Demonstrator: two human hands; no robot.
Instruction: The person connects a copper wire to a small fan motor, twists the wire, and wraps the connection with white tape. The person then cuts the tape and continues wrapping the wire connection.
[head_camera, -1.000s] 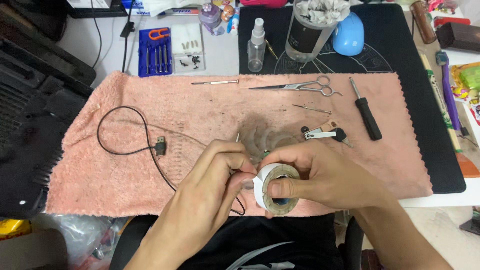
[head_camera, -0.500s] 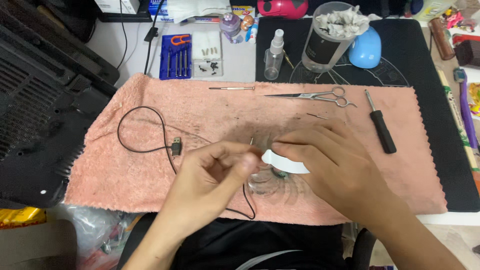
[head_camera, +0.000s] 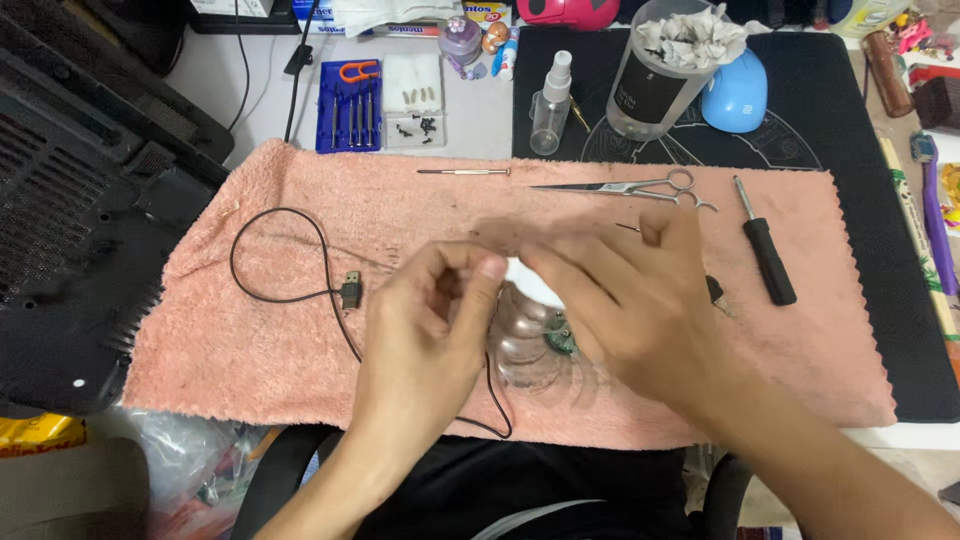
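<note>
Two hands: left hand (head_camera: 430, 320), right hand (head_camera: 620, 290). One pink towel (head_camera: 250, 350). One scissors (head_camera: 625, 187). One black-handled screwdriver (head_camera: 766, 252). One thin metal tool (head_camera: 463, 172). One spray bottle (head_camera: 550, 105). One black cable (head_camera: 290, 260).

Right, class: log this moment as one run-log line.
left hand: pinching white strip | right hand: pulling strip | tape roll: blurred, on pink towel | scissors: untouched

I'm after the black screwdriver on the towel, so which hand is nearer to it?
Right. The right hand lies just left of the black screwdriver, not touching it. The left hand is farther left, beyond the right hand.
</note>
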